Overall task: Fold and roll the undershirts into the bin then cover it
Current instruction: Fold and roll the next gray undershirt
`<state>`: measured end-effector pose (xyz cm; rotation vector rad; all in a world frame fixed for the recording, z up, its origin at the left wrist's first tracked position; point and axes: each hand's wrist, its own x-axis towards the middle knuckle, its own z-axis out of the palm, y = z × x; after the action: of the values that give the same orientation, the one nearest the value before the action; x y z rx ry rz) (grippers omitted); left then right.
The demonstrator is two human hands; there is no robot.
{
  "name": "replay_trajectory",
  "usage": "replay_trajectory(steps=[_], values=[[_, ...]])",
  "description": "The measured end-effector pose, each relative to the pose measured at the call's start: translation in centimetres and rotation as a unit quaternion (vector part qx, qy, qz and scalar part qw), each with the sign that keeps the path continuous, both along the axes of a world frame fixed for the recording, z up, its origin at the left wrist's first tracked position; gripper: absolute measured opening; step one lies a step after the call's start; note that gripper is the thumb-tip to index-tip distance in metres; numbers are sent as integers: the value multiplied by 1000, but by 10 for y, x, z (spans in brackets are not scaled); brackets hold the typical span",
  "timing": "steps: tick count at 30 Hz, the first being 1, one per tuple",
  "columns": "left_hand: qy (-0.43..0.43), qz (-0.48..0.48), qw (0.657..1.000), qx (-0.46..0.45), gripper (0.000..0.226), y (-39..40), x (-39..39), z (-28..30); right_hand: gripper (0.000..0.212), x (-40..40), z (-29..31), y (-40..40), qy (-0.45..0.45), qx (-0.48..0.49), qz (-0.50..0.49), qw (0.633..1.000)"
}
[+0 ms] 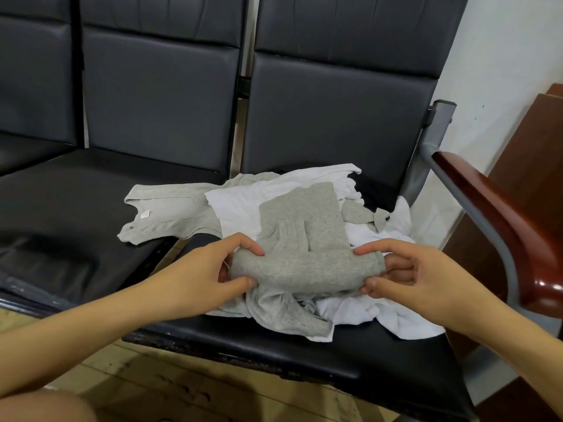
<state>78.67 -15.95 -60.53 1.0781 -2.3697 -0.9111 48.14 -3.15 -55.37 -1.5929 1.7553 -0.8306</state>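
A folded grey undershirt [300,236] lies on a heap of clothes on the black seat, its near end wound into a roll. My left hand [213,269] grips the roll's left end, fingers on top and thumb below. My right hand [405,272] pinches the right end the same way. Under it lie white undershirts [243,205] and a crumpled light grey one [283,315]. Another light grey undershirt [161,214] is spread flat to the left. No bin or cover is in view.
The clothes rest on a row of black padded seats [304,354] with tall backrests. A wooden armrest [499,214] on a grey metal frame rises at the right. Tiled floor [146,385] shows below the seat's front edge.
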Motion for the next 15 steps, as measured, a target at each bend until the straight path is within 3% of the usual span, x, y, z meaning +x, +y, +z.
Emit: replay_trajectory(steps=[6, 15], values=[[13, 23, 996, -90, 31, -13, -2, 9, 50, -2, 26, -8, 78, -24, -6, 997], [8, 17, 995, -97, 24, -12, -4, -1, 36, -3, 11, -15, 37, -38, -31, 998]])
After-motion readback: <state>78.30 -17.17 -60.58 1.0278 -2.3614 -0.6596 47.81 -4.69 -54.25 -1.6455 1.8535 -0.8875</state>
